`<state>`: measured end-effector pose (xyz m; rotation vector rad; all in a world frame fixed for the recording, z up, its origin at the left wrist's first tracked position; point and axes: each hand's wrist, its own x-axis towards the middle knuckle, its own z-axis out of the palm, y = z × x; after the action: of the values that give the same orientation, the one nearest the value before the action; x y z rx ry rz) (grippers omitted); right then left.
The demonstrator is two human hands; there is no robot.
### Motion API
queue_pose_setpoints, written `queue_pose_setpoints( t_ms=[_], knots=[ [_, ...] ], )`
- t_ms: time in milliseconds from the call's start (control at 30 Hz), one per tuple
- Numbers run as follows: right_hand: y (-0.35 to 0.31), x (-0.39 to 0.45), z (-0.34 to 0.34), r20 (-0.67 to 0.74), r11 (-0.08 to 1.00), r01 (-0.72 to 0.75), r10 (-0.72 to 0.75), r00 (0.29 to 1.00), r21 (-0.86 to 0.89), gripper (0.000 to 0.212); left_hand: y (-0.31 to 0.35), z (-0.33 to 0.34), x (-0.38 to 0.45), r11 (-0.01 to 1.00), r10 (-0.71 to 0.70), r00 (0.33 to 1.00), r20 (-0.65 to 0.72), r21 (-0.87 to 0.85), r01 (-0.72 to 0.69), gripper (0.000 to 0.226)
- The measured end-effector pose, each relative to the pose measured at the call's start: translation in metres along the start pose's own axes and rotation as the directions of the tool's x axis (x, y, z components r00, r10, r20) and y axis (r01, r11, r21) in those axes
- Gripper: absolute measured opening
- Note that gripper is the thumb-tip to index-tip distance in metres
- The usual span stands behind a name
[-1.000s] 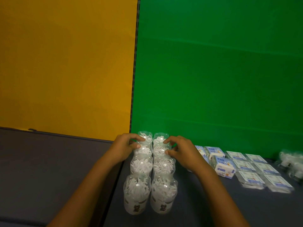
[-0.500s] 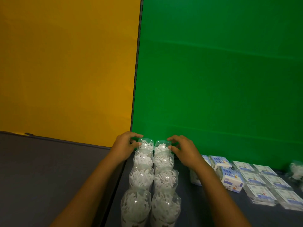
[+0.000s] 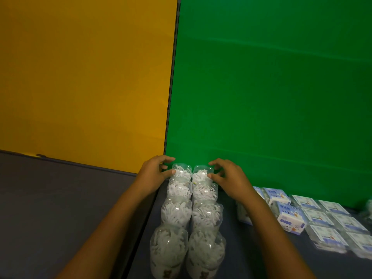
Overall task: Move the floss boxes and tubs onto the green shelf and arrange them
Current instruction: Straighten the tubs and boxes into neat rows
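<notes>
Clear plastic tubs (image 3: 187, 206), packed with white floss picks, are standing in two rows of four on the dark shelf (image 3: 237, 248) in front of the green back panel (image 3: 271, 97). The left hand (image 3: 155, 173) is touching the rearmost left tub (image 3: 181, 171), thumb against its side and index finger curled over behind it. The right hand (image 3: 229, 178) is doing the same on the rearmost right tub (image 3: 202, 172). On both hands the fingers are curled and spread apart, pinching the tubs lightly rather than clamping them. The floss boxes (image 3: 298, 214) are lying flat to the right of the right hand's fingers, near its wrist.

The step in hand appears to be arranging: squaring the rear pair against the panel. The next move is probably calling for a gentle push inward to close the gap between the rows.

Compared with half a second ago, both hands are sitting slightly further back, and the fingers are opening a little wider around the tubs.
</notes>
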<state>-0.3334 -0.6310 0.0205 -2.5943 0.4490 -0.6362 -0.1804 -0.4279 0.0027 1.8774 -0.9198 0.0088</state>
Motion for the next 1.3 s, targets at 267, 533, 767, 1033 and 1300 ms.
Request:
queue_pose_setpoints(
  t_ms=[267,533,767,1033,1300],
  knots=[
    [-0.031,-0.044,-0.028,-0.098,0.999,0.033,-0.034,0.995,-0.013,0.029,0.025,-0.033,-0.045,0.994,0.095,0.994,-0.05,0.051,-0.093,0.028],
    [-0.076,-0.12,-0.051,0.067,0.996,0.029,-0.035,0.997,0.086,0.017,0.049,-0.056,-0.121,0.986,0.163,0.985,0.059,0.009,-0.164,0.016],
    [-0.097,-0.166,-0.039,0.207,1.0,-0.019,0.021,0.978,-0.012,0.043,0.048,-0.053,-0.171,0.989,0.15,0.974,0.17,-0.008,-0.151,0.044],
    [-0.097,-0.176,-0.032,0.19,0.998,-0.057,0.059,0.98,-0.016,0.05,0.048,-0.038,-0.174,0.984,0.171,0.979,0.112,0.037,-0.176,0.047],
    [-0.098,-0.18,-0.03,0.155,0.998,-0.066,0.069,0.985,-0.021,0.055,0.041,-0.033,-0.178,0.978,0.19,0.979,0.075,0.068,-0.195,0.052]
  ],
)
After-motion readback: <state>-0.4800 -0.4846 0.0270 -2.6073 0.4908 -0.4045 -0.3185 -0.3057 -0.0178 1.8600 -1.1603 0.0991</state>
